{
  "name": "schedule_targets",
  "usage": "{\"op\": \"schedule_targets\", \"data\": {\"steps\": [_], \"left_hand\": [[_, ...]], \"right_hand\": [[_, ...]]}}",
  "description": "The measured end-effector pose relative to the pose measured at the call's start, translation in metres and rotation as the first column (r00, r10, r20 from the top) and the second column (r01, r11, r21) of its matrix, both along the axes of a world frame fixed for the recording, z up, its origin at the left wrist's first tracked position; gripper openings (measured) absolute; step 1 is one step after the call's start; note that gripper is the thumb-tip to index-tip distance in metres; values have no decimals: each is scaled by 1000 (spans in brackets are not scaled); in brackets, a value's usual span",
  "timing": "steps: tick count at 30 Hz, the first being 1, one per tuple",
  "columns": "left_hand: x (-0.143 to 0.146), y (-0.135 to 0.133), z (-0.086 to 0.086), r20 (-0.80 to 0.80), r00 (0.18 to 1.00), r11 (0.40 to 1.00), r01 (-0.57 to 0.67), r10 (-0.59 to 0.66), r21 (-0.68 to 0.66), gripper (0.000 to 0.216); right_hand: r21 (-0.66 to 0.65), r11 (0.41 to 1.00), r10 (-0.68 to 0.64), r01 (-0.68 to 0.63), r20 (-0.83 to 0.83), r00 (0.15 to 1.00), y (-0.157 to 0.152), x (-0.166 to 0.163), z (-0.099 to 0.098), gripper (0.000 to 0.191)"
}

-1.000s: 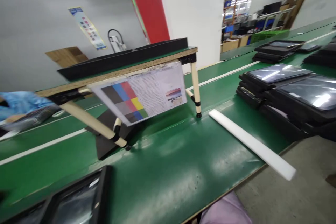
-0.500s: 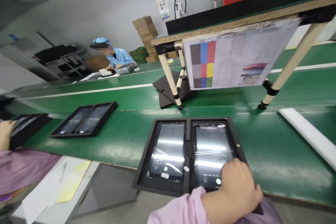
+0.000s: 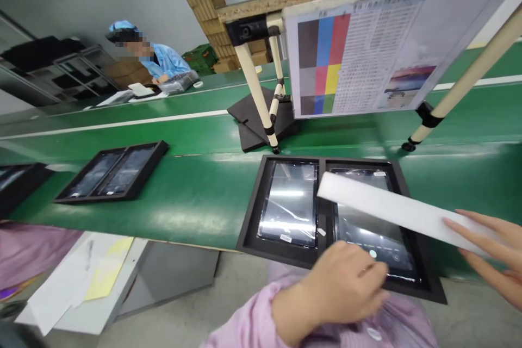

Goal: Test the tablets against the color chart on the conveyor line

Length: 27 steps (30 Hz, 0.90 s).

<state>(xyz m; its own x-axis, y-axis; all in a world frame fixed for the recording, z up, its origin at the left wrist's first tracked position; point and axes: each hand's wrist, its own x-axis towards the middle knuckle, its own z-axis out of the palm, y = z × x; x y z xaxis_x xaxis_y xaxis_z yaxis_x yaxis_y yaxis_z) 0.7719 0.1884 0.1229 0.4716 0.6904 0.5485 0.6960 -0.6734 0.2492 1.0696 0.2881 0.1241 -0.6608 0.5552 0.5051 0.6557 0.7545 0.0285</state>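
Observation:
A black tray (image 3: pixel 285 160) holding two dark glossy screens lies at the near edge of the green belt, its near side hanging over the edge. My left hand (image 3: pixel 345 285), in a pink sleeve, is closed on the tray's near rim, with its fingers lying over the right-hand screen (image 3: pixel 367 234). My right hand (image 3: pixel 489 253) comes in from the right and holds one end of a long white foam strip (image 3: pixel 379 204). The strip hangs slantwise above the right-hand screen.
A stand on cream legs (image 3: pixel 255 87) carries a colour chart sheet (image 3: pixel 367 49) behind the tray. Black foam pads (image 3: pixel 253 119) lie under it. Another two-screen tray (image 3: pixel 112 171) sits left. A person in blue (image 3: pixel 157 62) works across the belt. Papers (image 3: pixel 81 277) lie lower left.
The view swung left and down to the tray. My right hand came in with the white foam strip, which lay on the belt at right, and now holds it over the tray.

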Motion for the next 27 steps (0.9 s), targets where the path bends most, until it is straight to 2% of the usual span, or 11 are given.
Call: {"op": "schedule_targets", "data": {"steps": [2, 4, 6, 8, 15, 20, 24, 27], "left_hand": [[-41, -18, -6, 26, 982, 981, -183, 184, -62, 28], [-77, -35, -13, 5, 937, 934, -349, 350, -80, 24], [-103, -48, -20, -21, 889, 885, -458, 458, -85, 21], [-118, -58, -24, -45, 849, 844, -529, 527, -91, 22], [-121, -65, -33, -187, 753, 745, -655, 631, -123, 35], [-119, -58, -37, -200, 735, 723, -676, 648, -143, 35], [-116, -57, -37, -259, 712, 702, -696, 652, -147, 34], [-111, -59, -33, -159, 743, 734, -669, 650, -121, 37]], "right_hand": [[23, 997, 67, -68, 55, 996, 8, -23, 5, 68], [32, 996, 78, -81, 89, 993, 16, -34, 0, 61], [37, 996, 71, -75, 108, 992, 22, -39, -11, 46], [45, 998, 43, -49, 114, 993, 27, -42, -19, 38], [25, 1000, -10, 8, 94, 995, 34, -46, -30, 41], [-158, 972, -163, 174, 77, 984, 32, -39, -44, 40], [-214, 961, -170, 175, 42, 985, 33, -36, -48, 36], [-262, 943, -204, 205, 28, 978, 32, -40, -46, 37]]}}
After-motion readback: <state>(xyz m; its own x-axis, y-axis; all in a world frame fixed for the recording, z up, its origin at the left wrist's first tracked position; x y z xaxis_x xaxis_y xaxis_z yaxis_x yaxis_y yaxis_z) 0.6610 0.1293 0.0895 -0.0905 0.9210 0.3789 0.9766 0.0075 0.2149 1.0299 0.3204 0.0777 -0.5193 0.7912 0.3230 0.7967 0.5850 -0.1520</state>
